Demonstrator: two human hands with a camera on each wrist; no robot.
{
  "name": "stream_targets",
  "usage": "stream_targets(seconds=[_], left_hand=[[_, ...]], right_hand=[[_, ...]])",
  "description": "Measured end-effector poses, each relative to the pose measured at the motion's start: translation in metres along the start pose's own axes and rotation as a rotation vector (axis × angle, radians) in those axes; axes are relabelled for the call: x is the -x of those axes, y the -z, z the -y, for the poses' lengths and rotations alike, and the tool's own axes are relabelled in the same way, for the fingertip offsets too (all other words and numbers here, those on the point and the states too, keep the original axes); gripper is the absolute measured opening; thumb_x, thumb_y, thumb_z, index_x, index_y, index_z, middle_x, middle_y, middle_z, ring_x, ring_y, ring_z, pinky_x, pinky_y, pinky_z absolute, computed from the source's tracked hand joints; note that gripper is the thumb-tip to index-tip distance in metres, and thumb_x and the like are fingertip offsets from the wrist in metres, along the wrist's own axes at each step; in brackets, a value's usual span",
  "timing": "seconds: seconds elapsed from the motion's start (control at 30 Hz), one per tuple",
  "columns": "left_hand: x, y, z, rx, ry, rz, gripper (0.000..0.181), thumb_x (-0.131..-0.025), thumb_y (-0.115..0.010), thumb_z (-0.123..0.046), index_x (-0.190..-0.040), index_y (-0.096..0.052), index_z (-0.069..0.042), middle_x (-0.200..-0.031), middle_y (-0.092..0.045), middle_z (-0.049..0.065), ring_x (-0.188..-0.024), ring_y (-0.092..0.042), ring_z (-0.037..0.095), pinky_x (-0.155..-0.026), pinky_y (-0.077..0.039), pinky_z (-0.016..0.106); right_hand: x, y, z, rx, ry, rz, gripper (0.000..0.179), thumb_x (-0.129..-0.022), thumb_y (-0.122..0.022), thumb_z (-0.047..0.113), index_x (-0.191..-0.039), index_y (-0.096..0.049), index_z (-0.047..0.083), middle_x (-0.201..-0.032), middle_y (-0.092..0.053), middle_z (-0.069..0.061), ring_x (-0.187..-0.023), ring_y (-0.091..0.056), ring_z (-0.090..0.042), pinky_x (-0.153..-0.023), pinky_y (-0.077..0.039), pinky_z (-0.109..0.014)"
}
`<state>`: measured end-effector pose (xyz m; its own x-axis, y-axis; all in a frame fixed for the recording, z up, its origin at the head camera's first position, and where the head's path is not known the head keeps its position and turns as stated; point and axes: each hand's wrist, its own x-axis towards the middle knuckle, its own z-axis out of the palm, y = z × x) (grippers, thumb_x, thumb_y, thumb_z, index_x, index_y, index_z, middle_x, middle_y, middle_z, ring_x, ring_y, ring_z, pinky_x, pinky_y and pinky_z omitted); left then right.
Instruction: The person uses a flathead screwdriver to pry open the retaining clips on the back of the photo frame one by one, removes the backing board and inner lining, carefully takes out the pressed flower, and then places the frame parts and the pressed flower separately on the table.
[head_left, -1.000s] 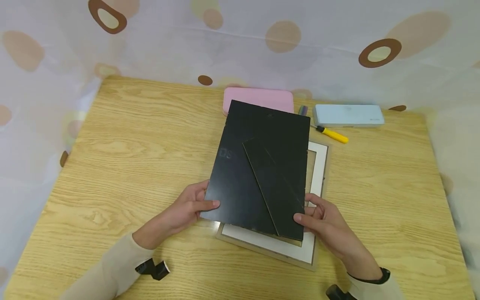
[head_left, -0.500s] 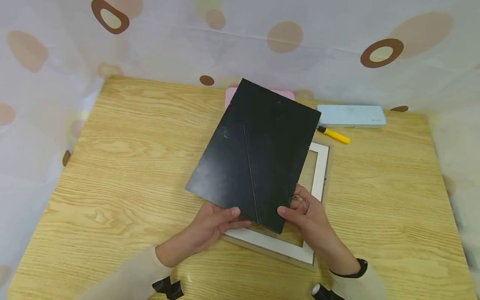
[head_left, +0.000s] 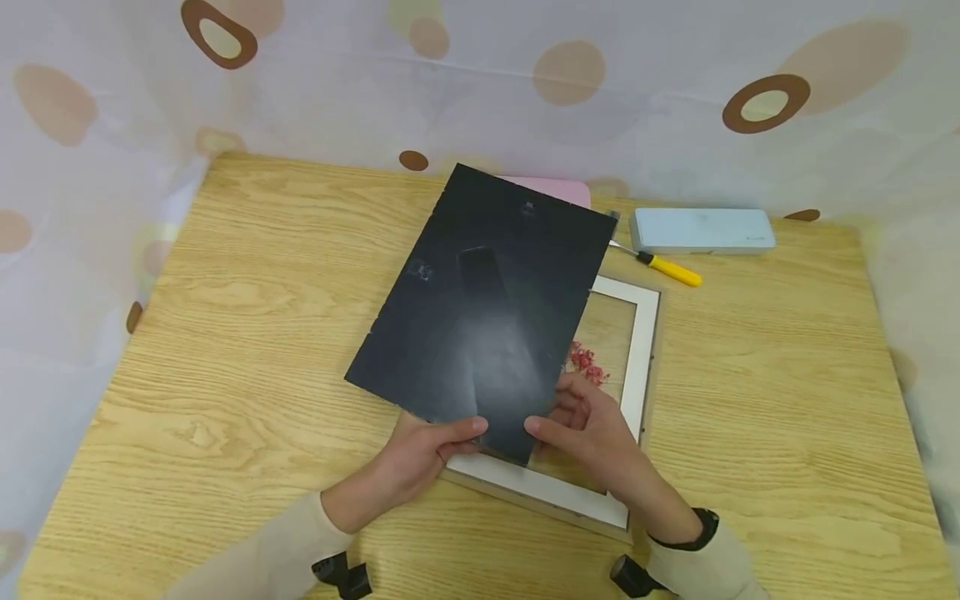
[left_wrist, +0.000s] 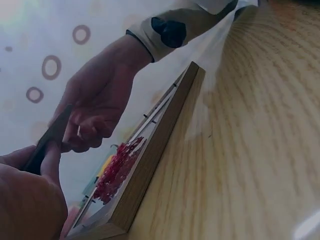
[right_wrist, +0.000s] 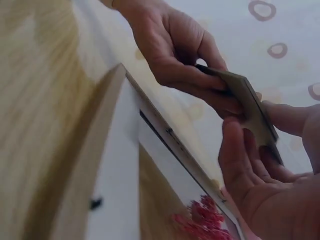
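Both hands hold a black picture-frame backing board (head_left: 480, 317) with a stand leg on its back, tilted above the table. My left hand (head_left: 420, 457) pinches its lower edge, thumb on top and fingers beneath. At the lower right corner my right hand (head_left: 596, 435) grips it between thumb and curled fingers. Under the board lies a wooden picture frame (head_left: 543, 496) with a white mat, partly covered. Red dried flowers (head_left: 585, 363) show inside the frame, and again in the left wrist view as a red clump (left_wrist: 117, 170).
Beyond the frame, a yellow-handled screwdriver (head_left: 673, 271) lies near a light blue case (head_left: 701, 231). A pink case (head_left: 558, 190) at the back is mostly hidden by the board. Wood-grain tabletop (head_left: 247, 333) extends to the left, with a patterned cloth (head_left: 480, 83) behind.
The board has turned clockwise and shifted left, uncovering the flowers. My left hand has gone from its lower left corner to the lower edge. My right hand has moved left with the board.
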<state>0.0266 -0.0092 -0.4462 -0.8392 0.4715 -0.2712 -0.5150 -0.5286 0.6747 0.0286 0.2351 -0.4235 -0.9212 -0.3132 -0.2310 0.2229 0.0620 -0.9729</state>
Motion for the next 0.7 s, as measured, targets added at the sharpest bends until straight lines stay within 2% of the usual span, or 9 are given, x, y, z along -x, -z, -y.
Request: stream_targets(seconds=[0.07, 0.13, 0.2, 0.27, 0.33, 0.4, 0.53, 0.6, 0.7], left_hand=[[0.0, 0.004, -0.005, -0.018, 0.003, -0.026, 0.067, -0.088, -0.06, 0.016, -0.143, -0.043, -0.018, -0.107, -0.065, 0.001, -0.084, -0.07, 0.014, -0.075, -0.058, 0.03], [0.0, 0.009, -0.01, -0.022, 0.001, -0.06, 0.061, -0.088, -0.058, 0.017, -0.138, -0.047, -0.016, -0.104, -0.067, 0.003, -0.086, -0.071, 0.014, -0.076, -0.058, 0.029], [-0.001, 0.016, -0.016, -0.014, -0.013, -0.097, 0.053, -0.089, -0.055, 0.019, -0.131, -0.052, -0.014, -0.098, -0.07, 0.005, -0.087, -0.072, 0.014, -0.078, -0.058, 0.029], [0.0, 0.022, -0.022, -0.013, -0.03, -0.142, 0.044, -0.09, -0.053, 0.019, -0.122, -0.057, -0.011, -0.095, -0.07, 0.006, -0.086, -0.071, 0.013, -0.079, -0.057, 0.028], [0.001, 0.029, -0.029, -0.012, -0.049, -0.205, 0.044, -0.09, -0.051, 0.021, -0.121, -0.056, -0.01, -0.097, -0.068, 0.006, -0.086, -0.071, 0.014, -0.08, -0.057, 0.029], [0.002, 0.035, -0.035, -0.033, -0.053, -0.274, 0.046, -0.09, -0.049, 0.021, -0.128, -0.052, -0.006, -0.105, -0.064, 0.008, -0.087, -0.07, 0.014, -0.081, -0.057, 0.029], [0.005, 0.047, -0.046, -0.048, -0.029, -0.356, 0.073, -0.094, -0.045, 0.019, -0.155, -0.016, -0.006, -0.129, -0.045, 0.011, -0.091, -0.068, 0.011, -0.085, -0.056, 0.028], [0.006, 0.053, -0.049, -0.03, -0.023, -0.385, 0.077, -0.095, -0.043, 0.018, -0.158, -0.005, -0.005, -0.132, -0.042, 0.012, -0.092, -0.069, 0.01, -0.085, -0.055, 0.027], [0.008, 0.06, -0.053, -0.016, -0.029, -0.417, 0.075, -0.096, -0.043, 0.016, -0.158, -0.006, -0.004, -0.121, -0.051, 0.009, -0.09, -0.069, 0.009, -0.083, -0.056, 0.026]], right_hand=[[0.0, 0.003, 0.002, 0.132, 0.021, -0.014, 0.035, -0.092, -0.071, 0.002, -0.122, -0.054, -0.004, -0.103, -0.067, -0.015, -0.085, -0.07, -0.02, -0.07, -0.059, -0.039], [0.001, 0.008, 0.003, 0.364, 0.071, -0.067, 0.033, -0.092, -0.072, 0.005, -0.121, -0.058, -0.001, -0.103, -0.067, -0.012, -0.088, -0.067, -0.019, -0.072, -0.058, -0.034], [0.002, 0.015, 0.004, 0.62, 0.097, -0.166, 0.033, -0.092, -0.073, 0.009, -0.121, -0.06, 0.0, -0.102, -0.066, -0.01, -0.086, -0.063, -0.02, -0.07, -0.055, -0.033], [0.006, 0.025, 0.004, 0.838, 0.06, -0.289, 0.036, -0.092, -0.073, 0.013, -0.122, -0.059, -0.001, -0.098, -0.062, -0.01, -0.081, -0.058, -0.02, -0.064, -0.05, -0.032], [0.01, 0.037, 0.005, 0.98, -0.011, -0.396, 0.039, -0.093, -0.072, 0.016, -0.123, -0.057, -0.005, -0.094, -0.057, -0.014, -0.073, -0.054, -0.023, -0.055, -0.044, -0.032], [0.015, 0.05, 0.005, 1.034, -0.105, -0.446, 0.044, -0.093, -0.07, 0.018, -0.125, -0.055, -0.008, -0.092, -0.055, -0.019, -0.066, -0.052, -0.024, -0.049, -0.039, -0.032], [0.022, 0.07, 0.004, 1.025, -0.224, -0.38, 0.051, -0.095, -0.066, 0.019, -0.13, -0.047, -0.013, -0.089, -0.061, -0.023, -0.062, -0.054, -0.025, -0.049, -0.04, -0.033], [0.024, 0.076, 0.003, 0.989, -0.252, -0.326, 0.051, -0.096, -0.062, 0.016, -0.133, -0.043, -0.014, -0.087, -0.065, -0.022, -0.062, -0.056, -0.023, -0.051, -0.042, -0.033], [0.025, 0.079, 0.002, 0.949, -0.254, -0.298, 0.048, -0.097, -0.057, 0.011, -0.134, -0.04, -0.014, -0.085, -0.067, -0.02, -0.06, -0.055, -0.021, -0.052, -0.043, -0.033]])
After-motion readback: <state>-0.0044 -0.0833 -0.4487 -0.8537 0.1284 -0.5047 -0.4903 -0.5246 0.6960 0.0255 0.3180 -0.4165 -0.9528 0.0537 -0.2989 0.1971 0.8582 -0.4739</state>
